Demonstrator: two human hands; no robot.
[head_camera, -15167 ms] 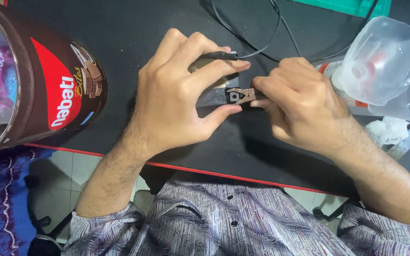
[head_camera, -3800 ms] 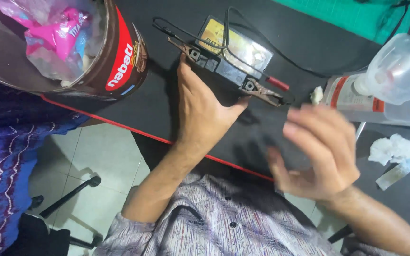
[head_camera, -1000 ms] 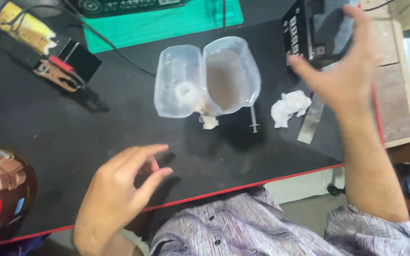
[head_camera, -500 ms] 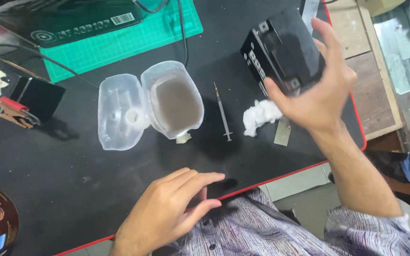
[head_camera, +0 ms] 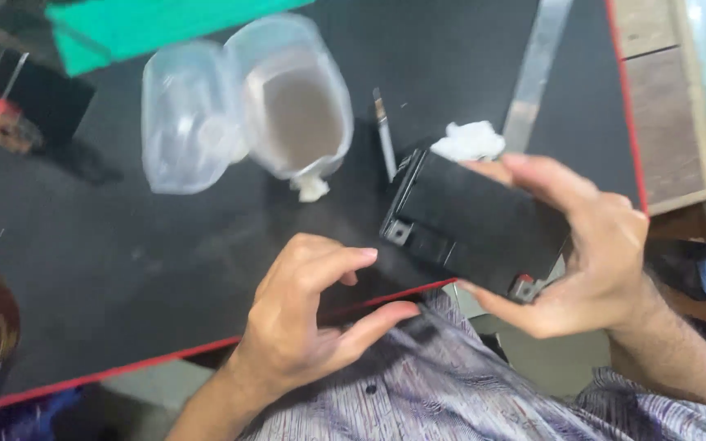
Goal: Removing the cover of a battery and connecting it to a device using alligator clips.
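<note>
Since half a second ago, the right hand (head_camera: pixel 590 261) has brought the black battery (head_camera: pixel 475 224) from the far right down to the near edge of the surface (head_camera: pixel 83 261), gripping it by its ends. The left hand (head_camera: pixel 312 318) hovers beside it, fingers curled apart, empty. Held partly past the edge, the battery could slip and fall.
</note>
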